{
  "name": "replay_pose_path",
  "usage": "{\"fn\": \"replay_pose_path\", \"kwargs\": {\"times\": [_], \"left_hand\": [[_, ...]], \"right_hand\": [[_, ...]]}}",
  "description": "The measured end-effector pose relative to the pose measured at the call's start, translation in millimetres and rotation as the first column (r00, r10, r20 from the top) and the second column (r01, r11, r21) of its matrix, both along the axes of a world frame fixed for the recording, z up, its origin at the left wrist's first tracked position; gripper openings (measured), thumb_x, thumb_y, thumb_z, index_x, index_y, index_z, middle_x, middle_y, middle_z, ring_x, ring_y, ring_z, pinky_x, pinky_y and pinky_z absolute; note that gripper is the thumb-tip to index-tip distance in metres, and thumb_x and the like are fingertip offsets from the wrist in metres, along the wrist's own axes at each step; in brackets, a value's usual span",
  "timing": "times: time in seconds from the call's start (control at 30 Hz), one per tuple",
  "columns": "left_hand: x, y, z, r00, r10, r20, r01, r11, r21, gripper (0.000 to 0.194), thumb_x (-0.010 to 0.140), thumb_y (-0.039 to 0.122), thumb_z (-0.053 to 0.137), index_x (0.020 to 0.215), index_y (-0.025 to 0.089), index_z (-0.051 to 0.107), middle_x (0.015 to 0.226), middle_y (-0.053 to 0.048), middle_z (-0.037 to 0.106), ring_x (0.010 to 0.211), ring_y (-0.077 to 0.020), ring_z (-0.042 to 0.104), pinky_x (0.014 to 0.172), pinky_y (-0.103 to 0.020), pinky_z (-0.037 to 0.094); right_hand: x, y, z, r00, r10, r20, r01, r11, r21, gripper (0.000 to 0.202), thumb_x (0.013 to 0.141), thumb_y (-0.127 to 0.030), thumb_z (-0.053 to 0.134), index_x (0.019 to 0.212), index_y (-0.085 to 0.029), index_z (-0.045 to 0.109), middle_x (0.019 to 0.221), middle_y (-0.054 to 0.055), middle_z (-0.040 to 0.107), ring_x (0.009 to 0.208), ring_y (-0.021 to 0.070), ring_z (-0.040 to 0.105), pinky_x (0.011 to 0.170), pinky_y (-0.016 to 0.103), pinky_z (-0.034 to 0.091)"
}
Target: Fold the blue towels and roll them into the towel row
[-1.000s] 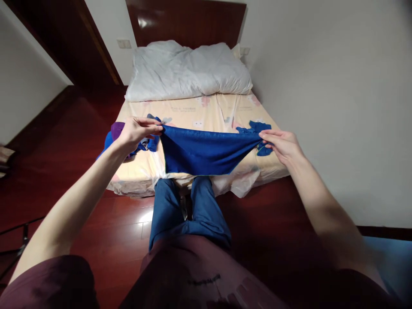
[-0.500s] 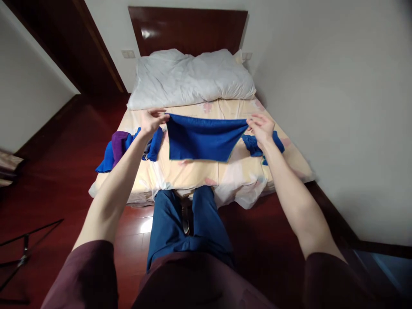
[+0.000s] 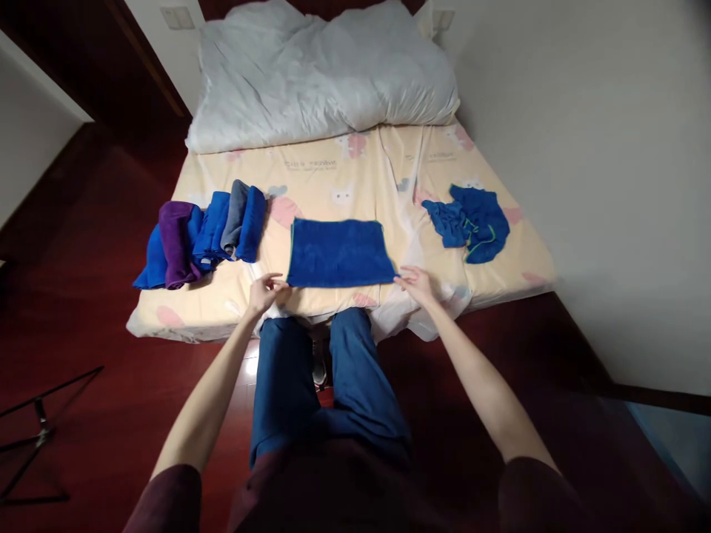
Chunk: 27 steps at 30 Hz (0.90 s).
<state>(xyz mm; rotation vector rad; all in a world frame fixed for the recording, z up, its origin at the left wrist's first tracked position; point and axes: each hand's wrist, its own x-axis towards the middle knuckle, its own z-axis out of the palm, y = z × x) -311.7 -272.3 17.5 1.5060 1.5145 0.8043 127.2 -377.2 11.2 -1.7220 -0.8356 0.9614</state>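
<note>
A blue towel [image 3: 341, 253] with thin green edging lies nearly flat on the bed, close to its front edge. My left hand [image 3: 266, 291] pinches its near left corner. At the near right corner, the fingers of my right hand [image 3: 415, 283] are closed on the cloth. To the left sits a row of rolled towels: a blue roll [image 3: 252, 223], a grey roll [image 3: 234, 215] and a purple roll [image 3: 178, 244], with more blue ones among them. Over on the right are crumpled blue towels [image 3: 481, 222] with green edging.
The bed [image 3: 316, 178] has a pale yellow patterned sheet covering it. A bulky white quilt [image 3: 327, 74] is heaped at the head end. Black tripod legs [image 3: 41, 429] stand on the dark red floor at lower left. A wall [image 3: 583, 185] rises along the right.
Both hands have come down and toward me with the blue towel, which was held raised and now rests on the bed. My view has tilted lower.
</note>
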Motion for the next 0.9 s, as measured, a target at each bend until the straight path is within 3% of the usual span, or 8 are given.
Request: {"fn": "replay_pose_path", "kwargs": {"times": [0.1,0.2,0.43,0.53,0.63,0.7,0.77,0.9], "left_hand": [[1,-19,-42.9,0.997,0.062,0.044,-0.052,0.978,-0.2,0.056,0.059,0.059,0.09,0.092,0.015,0.078,0.08,-0.011,0.078,0.084,-0.0273,0.073,0.073,-0.03,0.052],[2,-20,-56.9,0.996,0.089,0.018,-0.083,0.978,-0.193,0.05,0.065,0.063,0.084,0.083,0.017,0.079,0.082,-0.011,0.079,0.085,-0.0275,0.073,0.07,-0.03,0.05],[13,-15,-54.8,0.987,0.161,0.012,-0.158,0.976,-0.147,0.032,0.071,0.048,0.081,0.077,0.016,0.079,0.066,-0.005,0.07,0.067,-0.0201,0.062,0.059,-0.028,0.042],[8,-23,-53.3,0.98,0.186,0.062,-0.178,0.977,-0.116,0.035,0.074,0.051,0.077,0.083,0.016,0.08,0.065,-0.003,0.067,0.069,-0.0196,0.062,0.061,-0.028,0.045],[-2,-34,-52.8,0.986,0.127,0.112,-0.122,0.991,-0.055,0.038,0.072,0.054,0.079,0.082,0.017,0.08,0.07,-0.005,0.069,0.074,-0.0212,0.063,0.067,-0.03,0.048],[-7,-39,-54.0,0.993,0.045,0.111,-0.042,0.999,-0.034,0.04,0.069,0.055,0.08,0.081,0.017,0.081,0.073,-0.006,0.07,0.074,-0.0211,0.062,0.068,-0.03,0.048],[-9,-41,-55.8,0.997,-0.011,0.074,0.017,0.997,-0.081,0.044,0.067,0.058,0.081,0.082,0.016,0.081,0.068,-0.004,0.066,0.066,-0.0189,0.057,0.064,-0.03,0.044],[-5,-36,-57.8,0.999,-0.031,0.024,0.034,0.986,-0.165,0.053,0.066,0.062,0.081,0.089,0.013,0.081,0.056,0.002,0.051,0.056,-0.0144,0.045,0.058,-0.029,0.035]], "right_hand": [[-10,-16,-39.7,0.999,-0.009,-0.04,0.003,0.99,-0.14,0.054,0.062,-0.053,0.094,0.093,-0.018,0.067,0.07,0.0,0.07,0.052,0.0112,0.056,0.053,0.024,0.046],[-9,-20,-52.0,0.999,-0.016,-0.044,0.011,0.995,-0.103,0.051,0.066,-0.057,0.091,0.09,-0.018,0.069,0.077,0.002,0.073,0.055,0.0109,0.057,0.057,0.025,0.048],[6,-20,-57.4,0.995,-0.047,-0.085,0.035,0.99,-0.138,0.053,0.061,-0.057,0.093,0.089,-0.018,0.071,0.072,-0.001,0.069,0.05,0.008,0.045,0.05,0.025,0.038],[13,-25,-62.8,0.986,-0.041,-0.162,0.023,0.994,-0.11,0.056,0.059,-0.061,0.092,0.088,-0.018,0.071,0.055,-0.008,0.05,0.049,0.0073,0.036,0.047,0.024,0.031],[21,-31,-67.4,0.964,-0.003,-0.267,-0.017,0.997,-0.071,0.056,0.056,-0.06,0.092,0.085,-0.019,0.069,0.052,-0.011,0.036,0.05,0.0062,0.027,0.046,0.023,0.025],[24,-34,-69.5,0.955,-0.007,-0.298,-0.017,0.997,-0.079,0.055,0.055,-0.057,0.093,0.087,-0.018,0.07,0.054,-0.011,0.039,0.05,0.0055,0.025,0.046,0.023,0.024],[25,-36,-70.9,0.959,-0.026,-0.281,0.0,0.996,-0.093,0.057,0.055,-0.053,0.094,0.093,-0.018,0.072,0.061,-0.008,0.052,0.051,0.0052,0.029,0.047,0.022,0.025],[24,-36,-70.2,0.985,0.001,-0.175,-0.019,0.995,-0.101,0.06,0.059,-0.052,0.092,0.103,-0.017,0.073,0.101,0.006,0.076,0.062,0.0071,0.047,0.051,0.022,0.034]]}}
